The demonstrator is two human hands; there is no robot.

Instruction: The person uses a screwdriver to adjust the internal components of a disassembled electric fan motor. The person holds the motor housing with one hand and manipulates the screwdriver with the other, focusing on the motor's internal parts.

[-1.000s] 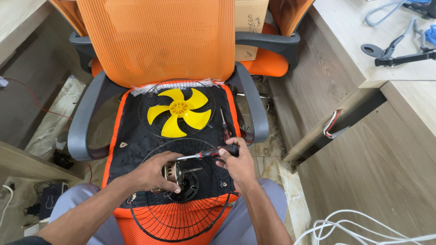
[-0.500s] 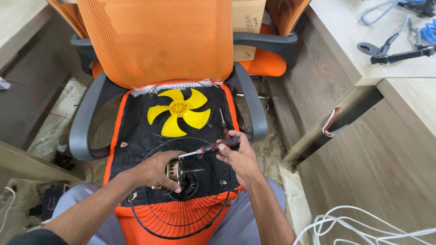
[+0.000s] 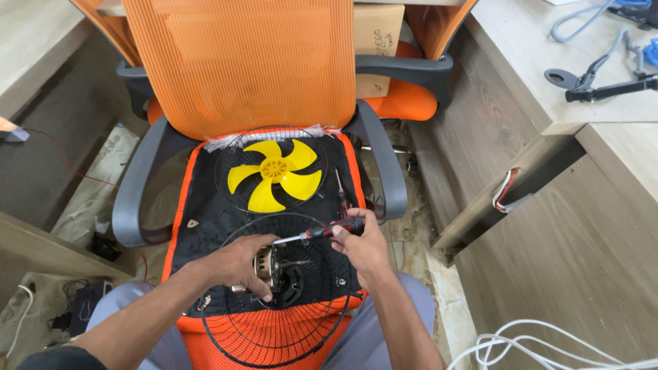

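On the orange office chair (image 3: 240, 68) seat, the left hand (image 3: 236, 264) grips a fan motor (image 3: 269, 268) over a black wire fan guard (image 3: 288, 288). The right hand (image 3: 363, 247) — at three o'clock from the motor — holds a screwdriver (image 3: 322, 233), tip toward the motor. A yellow fan blade (image 3: 274, 175) lies at twelve o'clock.

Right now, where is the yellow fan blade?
The fan blade lies on a wire guard at the back of the chair seat, beyond both hands.
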